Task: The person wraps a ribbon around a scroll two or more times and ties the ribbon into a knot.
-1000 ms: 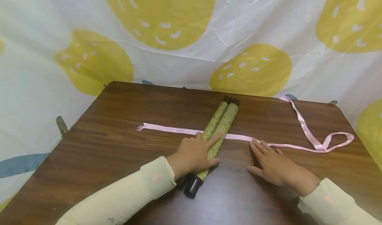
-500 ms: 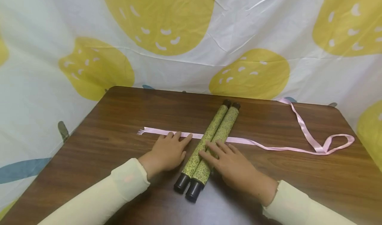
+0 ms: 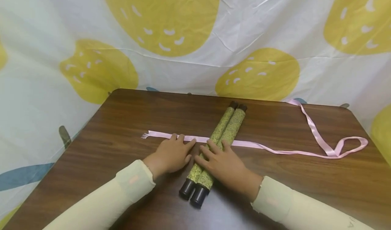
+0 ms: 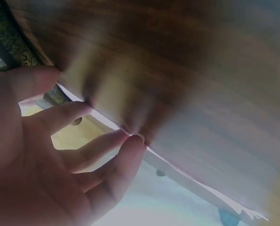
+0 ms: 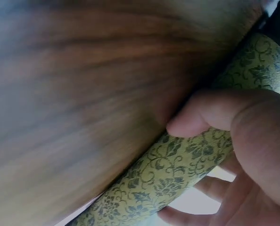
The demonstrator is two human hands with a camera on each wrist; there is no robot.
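Two scrolls with yellow-green floral covering and black end caps lie side by side, slanting across the table; the left scroll [image 3: 217, 131] and right scroll [image 3: 234, 126] are close together. A pink ribbon [image 3: 248, 144] passes beneath both. My left hand [image 3: 169, 154] rests left of the scrolls, its fingertips on the ribbon [image 4: 187, 176] in the left wrist view. My right hand [image 3: 225, 165] lies over the lower half of the scrolls with fingers spread. In the right wrist view its thumb [image 5: 192, 120] lies against the patterned scroll [image 5: 163, 174].
The brown wooden table [image 3: 122, 111] has its back edge against a white curtain [image 3: 183, 72] with yellow fruit prints. At the right, the ribbon makes a loop [image 3: 351, 141], then runs to the back edge. Its frayed end [image 3: 145, 135] lies at the left.
My left hand has moved left off the scrolls onto the ribbon. My right hand has left the ribbon on the right and come over onto the scrolls.
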